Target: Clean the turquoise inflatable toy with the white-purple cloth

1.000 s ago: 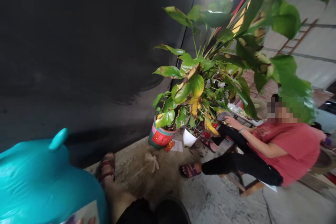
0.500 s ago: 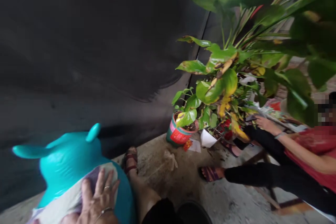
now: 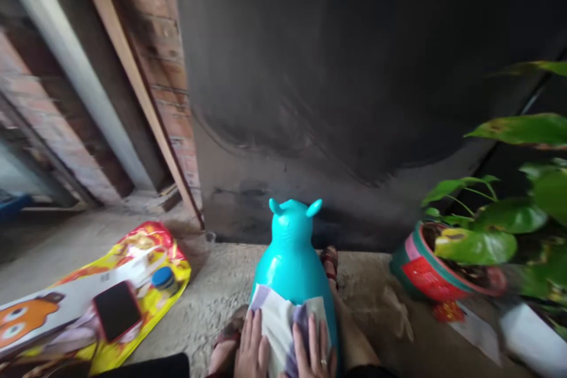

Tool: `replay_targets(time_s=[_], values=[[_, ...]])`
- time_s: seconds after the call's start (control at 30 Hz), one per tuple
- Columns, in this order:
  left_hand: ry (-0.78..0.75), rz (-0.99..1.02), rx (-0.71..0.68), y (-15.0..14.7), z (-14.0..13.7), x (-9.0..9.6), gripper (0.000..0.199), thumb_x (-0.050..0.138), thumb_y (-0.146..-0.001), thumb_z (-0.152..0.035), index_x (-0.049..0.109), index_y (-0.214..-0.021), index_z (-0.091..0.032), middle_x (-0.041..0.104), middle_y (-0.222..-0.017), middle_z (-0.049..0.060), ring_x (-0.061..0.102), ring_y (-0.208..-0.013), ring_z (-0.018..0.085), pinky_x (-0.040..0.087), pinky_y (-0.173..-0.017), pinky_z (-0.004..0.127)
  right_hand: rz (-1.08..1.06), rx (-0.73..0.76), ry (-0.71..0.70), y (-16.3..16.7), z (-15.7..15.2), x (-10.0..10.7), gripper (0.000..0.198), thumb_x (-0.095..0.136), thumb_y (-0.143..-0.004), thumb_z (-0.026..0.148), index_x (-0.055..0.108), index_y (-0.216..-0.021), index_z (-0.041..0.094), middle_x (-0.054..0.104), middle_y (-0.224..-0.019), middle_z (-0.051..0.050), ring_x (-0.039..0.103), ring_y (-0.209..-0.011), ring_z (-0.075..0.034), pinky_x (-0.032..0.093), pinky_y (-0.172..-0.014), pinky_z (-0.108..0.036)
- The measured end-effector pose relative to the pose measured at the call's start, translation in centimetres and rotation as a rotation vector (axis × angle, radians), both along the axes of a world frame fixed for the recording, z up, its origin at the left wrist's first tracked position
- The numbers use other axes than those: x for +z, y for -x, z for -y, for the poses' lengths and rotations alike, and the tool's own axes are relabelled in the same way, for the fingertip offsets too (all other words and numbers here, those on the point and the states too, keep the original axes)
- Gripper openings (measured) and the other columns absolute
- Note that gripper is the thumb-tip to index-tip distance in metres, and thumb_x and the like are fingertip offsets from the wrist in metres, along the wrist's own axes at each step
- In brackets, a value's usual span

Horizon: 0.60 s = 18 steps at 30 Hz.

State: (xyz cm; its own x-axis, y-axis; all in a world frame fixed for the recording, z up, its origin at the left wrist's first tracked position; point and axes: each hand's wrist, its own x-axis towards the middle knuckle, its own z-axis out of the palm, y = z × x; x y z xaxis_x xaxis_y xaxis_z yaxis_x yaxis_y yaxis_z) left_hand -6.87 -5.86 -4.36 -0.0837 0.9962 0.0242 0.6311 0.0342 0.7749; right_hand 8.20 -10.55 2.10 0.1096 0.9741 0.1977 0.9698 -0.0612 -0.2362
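A turquoise inflatable animal toy [image 3: 287,269] with two ears stands between my feet, its head toward the dark wall. Draped across its back is a white and purple cloth [image 3: 277,325]. My left hand [image 3: 252,348] lies flat on the cloth's left edge, fingers stretched out. On the right part of the same cloth rests my right hand [image 3: 312,351], fingers spread and a ring on one of them. Both hands press the cloth against the toy; neither grips it. The lower part of each hand is cut off by the frame's bottom edge.
At left a yellow and red plastic bag [image 3: 172,260] lies on the concrete floor with a phone [image 3: 117,310], a blue-capped jar [image 3: 163,280] and a box [image 3: 26,319]. A potted plant [image 3: 436,271] stands at right. A dark panel [image 3: 328,100] rises ahead.
My view has swung left, so the toy now appears near the middle and the seated person is out of frame. The left hand now shows clearly on the cloth; the right stays on it.
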Motion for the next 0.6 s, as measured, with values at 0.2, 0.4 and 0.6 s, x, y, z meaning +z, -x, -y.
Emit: replay_targets(time_s=[0.2,0.4,0.6], values=[[0.196,0.094,0.012,-0.3,-1.8,1.9,0.064,0.025,-0.089,-0.046,0.030,-0.143,-0.012,0.019,-0.155,0.009,0.009,-0.144,0.020,0.014,-0.118,0.040,0.077,-0.028,0.043,0.0,-4.4,0.7,0.069,0.056,-0.077,0.055,0.036,-0.139,0.031,0.025,-0.152,-0.012,0.024,-0.136,-0.044,0.035,-0.098,-0.064],[0.215,0.083,-0.014,-1.0,-7.9,3.9,0.065,0.022,-0.090,-0.038,0.022,-0.144,-0.002,0.014,-0.156,0.014,0.004,-0.144,0.018,0.006,-0.119,0.037,-0.033,-0.046,0.128,-0.7,-11.7,2.9,0.067,0.040,-0.086,0.058,0.013,-0.144,0.039,0.003,-0.157,-0.003,0.007,-0.142,-0.036,0.023,-0.107,-0.063],[0.198,0.075,-0.020,-0.9,-8.9,3.8,0.064,0.018,-0.092,-0.038,0.021,-0.145,-0.003,0.013,-0.156,0.013,0.001,-0.143,0.015,0.005,-0.119,0.035,-0.081,-0.044,0.096,-0.4,-12.1,2.6,0.068,0.039,-0.086,0.062,0.012,-0.144,0.040,0.005,-0.157,-0.004,0.009,-0.142,-0.036,0.024,-0.106,-0.064]])
